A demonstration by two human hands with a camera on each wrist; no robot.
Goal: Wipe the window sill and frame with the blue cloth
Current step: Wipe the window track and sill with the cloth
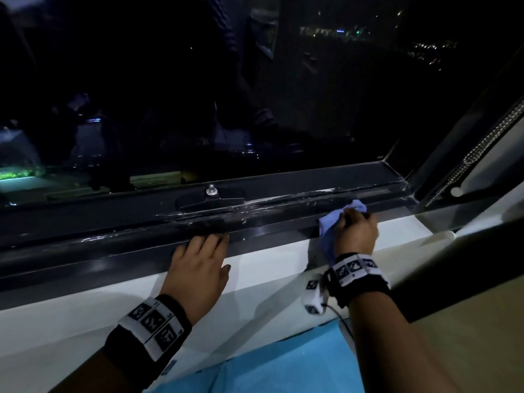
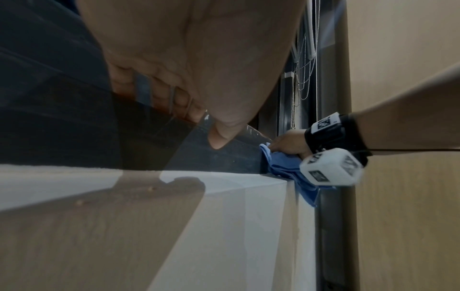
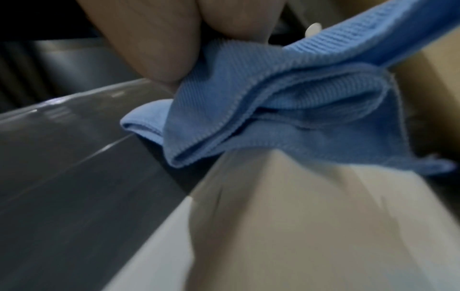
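Blue cloth (image 1: 333, 222) is bunched in the curled fingers of the right hand (image 1: 355, 234) and pressed on the dark frame (image 1: 113, 245), far right; soft and light, it is best gripped mid-fold. Left hand (image 1: 198, 265) is laid flat, fingers straight, across sill (image 1: 85, 307) and frame.

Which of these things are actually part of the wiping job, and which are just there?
Job: folded blue cloth gripped by right hand; dark grey window frame; white window sill; left hand resting there.

Just there: beaded metal blind chain; black window latch.
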